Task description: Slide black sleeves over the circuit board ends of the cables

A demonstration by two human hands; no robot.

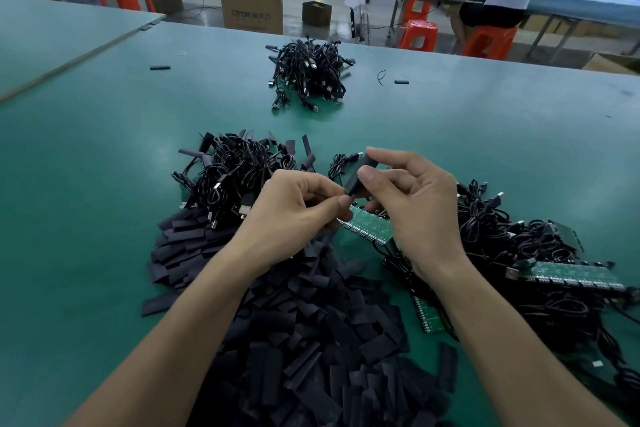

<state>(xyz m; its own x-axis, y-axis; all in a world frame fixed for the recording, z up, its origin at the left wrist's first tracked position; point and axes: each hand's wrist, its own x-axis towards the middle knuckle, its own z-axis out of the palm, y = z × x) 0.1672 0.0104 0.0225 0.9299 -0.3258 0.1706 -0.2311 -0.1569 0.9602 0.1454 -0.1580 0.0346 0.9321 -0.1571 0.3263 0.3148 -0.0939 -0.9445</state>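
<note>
Pinching a flat black sleeve (356, 181), left hand (294, 215) and right hand (415, 204); brown cardboard box (251, 0) at 12 o'clock, contents unseen.

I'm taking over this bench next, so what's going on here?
A person is sleeving by hand. The right hand pinches a black sleeve while the left hand pinches at its lower end, above a green circuit board strip. In front lie piled loose sleeves, to the right tangled cables.

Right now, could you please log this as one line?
right hand: pinches black sleeve | left hand: pinches sleeve's lower end | sleeve pile: under forearms
</note>
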